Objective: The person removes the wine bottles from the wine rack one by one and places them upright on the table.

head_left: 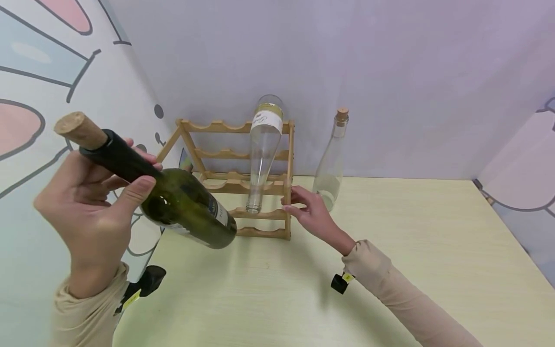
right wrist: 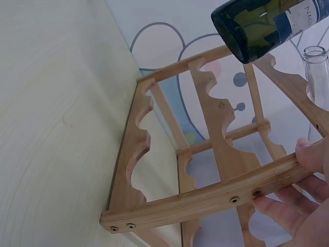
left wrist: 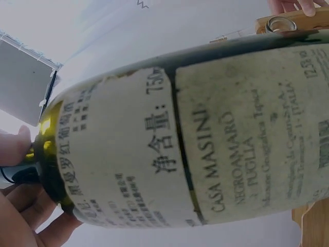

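Observation:
My left hand (head_left: 93, 207) grips a green wine bottle (head_left: 191, 207) by its dark neck, a cork (head_left: 80, 127) standing out of the mouth. The bottle is tilted in the air before the wooden wine rack (head_left: 264, 233), its base pointing lower right in the head view. Its white back labels (left wrist: 128, 154) fill the left wrist view. With thumb and fingers, my right hand (head_left: 314, 217) holds the rack's right side post, seen closely in the right wrist view. A clear bottle (head_left: 263, 149) lies in the rack's upper right slot, mouth toward me.
Just right of the rack, a corked clear bottle (head_left: 329, 168) stands upright on the pale wooden table (head_left: 416, 241). A plain wall (head_left: 390, 86) rises behind, and a wall with cartoon drawings (head_left: 34, 38) borders the left side.

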